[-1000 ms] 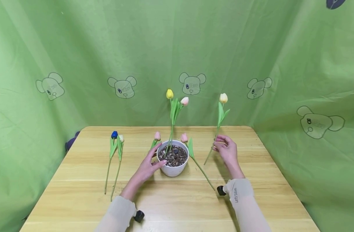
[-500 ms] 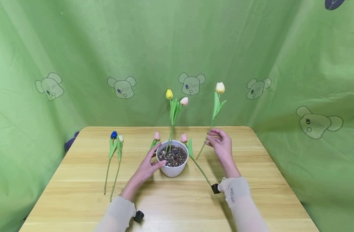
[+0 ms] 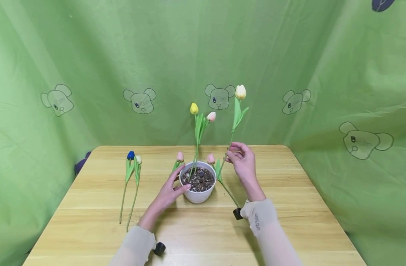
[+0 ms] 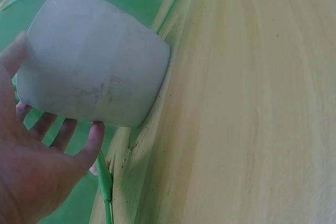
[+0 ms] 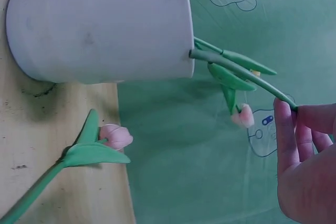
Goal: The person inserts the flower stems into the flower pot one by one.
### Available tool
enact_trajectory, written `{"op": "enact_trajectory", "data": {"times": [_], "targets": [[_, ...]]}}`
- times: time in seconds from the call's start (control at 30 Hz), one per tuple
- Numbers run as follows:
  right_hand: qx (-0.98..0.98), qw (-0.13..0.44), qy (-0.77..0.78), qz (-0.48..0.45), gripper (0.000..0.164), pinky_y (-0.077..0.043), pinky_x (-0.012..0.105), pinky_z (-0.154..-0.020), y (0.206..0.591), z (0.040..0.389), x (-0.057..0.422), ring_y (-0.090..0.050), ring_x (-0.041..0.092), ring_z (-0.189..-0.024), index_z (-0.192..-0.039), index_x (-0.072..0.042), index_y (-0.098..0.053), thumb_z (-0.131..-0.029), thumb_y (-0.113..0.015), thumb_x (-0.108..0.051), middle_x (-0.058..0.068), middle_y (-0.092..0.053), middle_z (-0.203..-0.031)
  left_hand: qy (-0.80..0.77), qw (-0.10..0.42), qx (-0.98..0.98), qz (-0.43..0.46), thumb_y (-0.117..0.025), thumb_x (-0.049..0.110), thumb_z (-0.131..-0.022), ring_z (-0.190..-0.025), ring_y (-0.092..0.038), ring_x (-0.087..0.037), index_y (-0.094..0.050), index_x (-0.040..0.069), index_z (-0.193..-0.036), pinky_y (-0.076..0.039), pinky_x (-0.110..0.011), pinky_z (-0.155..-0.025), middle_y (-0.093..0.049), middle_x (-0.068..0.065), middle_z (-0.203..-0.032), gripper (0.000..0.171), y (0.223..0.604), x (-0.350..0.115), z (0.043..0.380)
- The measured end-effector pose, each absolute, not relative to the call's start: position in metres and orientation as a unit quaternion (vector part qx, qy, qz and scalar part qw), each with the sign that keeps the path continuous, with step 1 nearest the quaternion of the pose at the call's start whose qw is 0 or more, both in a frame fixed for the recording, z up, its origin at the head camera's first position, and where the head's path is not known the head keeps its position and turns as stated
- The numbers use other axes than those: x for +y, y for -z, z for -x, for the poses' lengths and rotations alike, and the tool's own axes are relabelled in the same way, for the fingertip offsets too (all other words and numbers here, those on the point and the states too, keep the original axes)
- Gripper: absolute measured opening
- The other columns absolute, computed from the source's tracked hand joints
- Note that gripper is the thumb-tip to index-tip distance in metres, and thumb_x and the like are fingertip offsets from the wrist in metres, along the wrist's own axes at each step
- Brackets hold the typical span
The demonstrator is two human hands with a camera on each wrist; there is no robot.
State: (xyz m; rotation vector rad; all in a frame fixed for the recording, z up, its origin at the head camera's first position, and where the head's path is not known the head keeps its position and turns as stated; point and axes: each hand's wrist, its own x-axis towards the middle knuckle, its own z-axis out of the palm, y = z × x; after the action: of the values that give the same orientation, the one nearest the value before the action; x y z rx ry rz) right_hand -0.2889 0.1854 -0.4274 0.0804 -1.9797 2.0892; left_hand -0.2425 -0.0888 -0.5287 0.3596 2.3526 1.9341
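My left hand (image 3: pixel 167 193) holds the white flowerpot (image 3: pixel 197 198) by its left side, thumb at the rim and fingers around the wall. Dark soil (image 3: pixel 204 181) fills the pot, and a yellow tulip (image 3: pixel 194 108) and a pink tulip (image 3: pixel 211 116) stand in it. To the right of the pot, my right hand (image 3: pixel 244 162) pinches the stem of a cream tulip (image 3: pixel 241 92) between thumb and fingers. This tulip is raised, bloom up and leaning slightly right. In the right wrist view its stem (image 5: pixel 236 68) has its lower end near the pot's rim.
A pink tulip (image 3: pixel 211 159) lies right of the pot, and another pink tulip (image 3: pixel 180 156) is partly hidden behind its left side. A blue tulip (image 3: pixel 130 155) and a white tulip (image 3: pixel 138 160) lie on the left of the wooden table (image 3: pixel 203 236). Green curtain (image 3: pixel 176 55) surrounds the table.
My right hand has moved left and slightly away from me, carrying the cream tulip up and toward the pot. My left hand and the pot have stayed in place.
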Motion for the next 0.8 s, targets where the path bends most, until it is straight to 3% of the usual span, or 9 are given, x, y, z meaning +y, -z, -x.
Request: {"op": "enact_trajectory", "data": {"times": [0.27,0.47,0.6,0.8], "targets": [[-0.673,0.154,-0.722,-0.049,0.039,-0.066,0.029,-0.081,0.421,0.290,0.175,-0.066,0.014,-0.089,-0.129,0.010,-0.056,-0.092,-0.066,0.013,0.015,-0.062,-0.112,-0.631,0.038,0.766,-0.119,-0.077,0.032,-0.093,-0.149,-0.038,-0.039,-0.031,0.041,-0.161,-0.047,-0.052,-0.115,-0.029,-0.006,-0.170,0.082,0.529,-0.088,0.243],[-0.667,0.162,-0.725,-0.049,0.037,-0.066,0.028,-0.078,0.433,0.296,0.162,-0.066,0.016,-0.088,-0.126,0.010,-0.057,-0.090,-0.064,0.017,0.027,-0.060,-0.115,-0.633,0.034,0.763,-0.128,-0.077,0.030,-0.094,-0.148,-0.039,-0.041,-0.030,0.035,-0.163,-0.048,-0.052,-0.115,-0.027,-0.009,-0.170,0.083,0.530,-0.089,0.244],[-0.672,0.185,-0.715,-0.052,0.035,-0.066,0.027,-0.077,0.442,0.300,0.154,-0.066,0.020,-0.091,-0.123,0.010,-0.059,-0.089,-0.063,0.019,0.031,-0.061,-0.115,-0.633,0.039,0.763,-0.125,-0.077,0.032,-0.093,-0.149,-0.039,-0.039,-0.031,0.041,-0.161,-0.049,-0.050,-0.114,-0.029,-0.007,-0.170,0.083,0.531,-0.089,0.245],[-0.681,0.202,-0.702,-0.046,0.034,-0.065,0.028,-0.081,0.451,0.307,0.147,-0.064,0.015,-0.092,-0.123,0.008,-0.059,-0.091,-0.062,0.018,0.022,-0.063,-0.111,-0.636,0.038,0.761,-0.125,-0.078,0.031,-0.093,-0.149,-0.040,-0.038,-0.031,0.037,-0.162,-0.049,-0.049,-0.114,-0.031,-0.007,-0.169,0.083,0.531,-0.089,0.245]]}}
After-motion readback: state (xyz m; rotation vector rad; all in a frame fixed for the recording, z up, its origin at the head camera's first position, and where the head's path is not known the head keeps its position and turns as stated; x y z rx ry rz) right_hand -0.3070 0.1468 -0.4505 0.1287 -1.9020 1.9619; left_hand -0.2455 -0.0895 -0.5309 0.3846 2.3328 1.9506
